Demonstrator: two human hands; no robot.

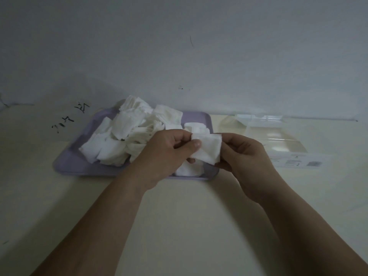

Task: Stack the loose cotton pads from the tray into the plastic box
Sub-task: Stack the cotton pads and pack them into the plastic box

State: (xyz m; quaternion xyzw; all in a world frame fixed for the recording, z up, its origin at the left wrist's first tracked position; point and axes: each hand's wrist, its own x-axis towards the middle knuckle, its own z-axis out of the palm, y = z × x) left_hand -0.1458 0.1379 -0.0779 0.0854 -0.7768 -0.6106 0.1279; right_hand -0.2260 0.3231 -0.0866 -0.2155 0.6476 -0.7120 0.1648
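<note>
A lilac tray (pixel 79 166) lies on the table and holds a loose heap of square white cotton pads (pixel 127 134). Above the tray's right end, my left hand (pixel 167 154) pinches a small stack of white cotton pads (pixel 209 150) between thumb and fingers. My right hand (pixel 245 156) grips the same stack from its right side. More pads lie on the tray under the hands. The clear plastic box (pixel 278 140) lies open on the table to the right of the tray, its inside looking empty.
The table is pale cream and runs up to a grey-white wall right behind the tray. Dark scribbled marks (pixel 69 118) sit on the table left of the tray. A printed label (pixel 298 161) shows on the box's near side.
</note>
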